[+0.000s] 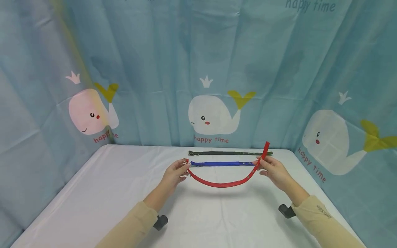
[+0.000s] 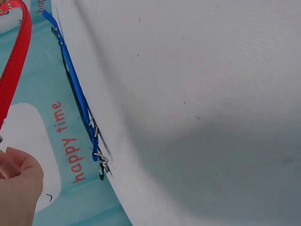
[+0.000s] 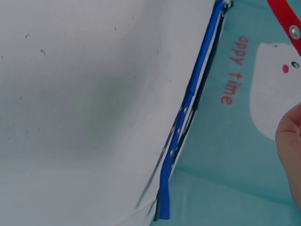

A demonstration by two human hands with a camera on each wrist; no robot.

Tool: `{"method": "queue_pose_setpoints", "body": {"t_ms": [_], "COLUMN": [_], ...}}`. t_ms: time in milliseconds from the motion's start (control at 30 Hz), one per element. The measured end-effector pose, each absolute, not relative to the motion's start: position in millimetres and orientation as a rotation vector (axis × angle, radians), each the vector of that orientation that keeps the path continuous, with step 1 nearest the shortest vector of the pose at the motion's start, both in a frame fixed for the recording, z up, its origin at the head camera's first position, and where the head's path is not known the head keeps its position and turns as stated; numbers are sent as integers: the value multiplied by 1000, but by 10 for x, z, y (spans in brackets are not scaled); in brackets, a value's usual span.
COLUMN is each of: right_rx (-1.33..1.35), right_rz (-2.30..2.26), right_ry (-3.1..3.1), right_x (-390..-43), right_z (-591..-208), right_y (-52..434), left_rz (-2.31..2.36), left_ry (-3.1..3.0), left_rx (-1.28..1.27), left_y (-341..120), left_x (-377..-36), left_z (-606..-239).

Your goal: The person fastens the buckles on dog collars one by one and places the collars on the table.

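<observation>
The curtain (image 1: 198, 69) with the whale print wraps the whole back, 9 through 3 o'clock, and the white surface (image 1: 124, 193) fills everything below it. On the far side of the surface, around 12 o'clock from the hands, two straps lie flat and parallel: a dark strap (image 1: 229, 153) at the back edge and a blue strap (image 1: 221, 164) just in front of it.

The red strap (image 1: 221, 183) is up off the surface, sagging in a U between both hands. The left hand (image 1: 175, 174) pinches the one end at about 9 o'clock of the loop; the right hand (image 1: 273, 172) pinches it at 3 o'clock, a bit short of the tip, so the tail sticks up past the fingers. Both grips look narrow, fingertip pinches on the strap, though the wrist views only catch a sliver of each hand, so exact finger placement is hard to call.

To handle it well, probably best to keep the pinches light but steady, hold the strap's flat face untwisted, and keep it clear of the blue strap right behind it.
</observation>
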State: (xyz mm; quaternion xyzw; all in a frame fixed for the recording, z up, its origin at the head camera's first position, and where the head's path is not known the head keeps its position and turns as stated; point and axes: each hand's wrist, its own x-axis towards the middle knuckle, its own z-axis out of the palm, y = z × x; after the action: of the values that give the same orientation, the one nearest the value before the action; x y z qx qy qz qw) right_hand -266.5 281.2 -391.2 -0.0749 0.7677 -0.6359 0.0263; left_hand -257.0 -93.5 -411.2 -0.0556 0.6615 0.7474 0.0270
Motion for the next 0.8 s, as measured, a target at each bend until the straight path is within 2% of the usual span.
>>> {"method": "queue_pose_setpoints", "body": {"t_ms": [500,800], "right_rx": [-233,-337], "right_rz": [-1940,-1886], "right_ry": [2420,2556], "right_x": [-2559,-2486], "right_z": [-3795,-3783], "right_y": [2599,2493], "left_rz": [2278,2298], "left_ry": [2132,2133], "left_rx": [-91,-95], "left_y": [-1064,-1105], "left_x": [-2387,-2360], "left_z": [-4050,-4015]}}
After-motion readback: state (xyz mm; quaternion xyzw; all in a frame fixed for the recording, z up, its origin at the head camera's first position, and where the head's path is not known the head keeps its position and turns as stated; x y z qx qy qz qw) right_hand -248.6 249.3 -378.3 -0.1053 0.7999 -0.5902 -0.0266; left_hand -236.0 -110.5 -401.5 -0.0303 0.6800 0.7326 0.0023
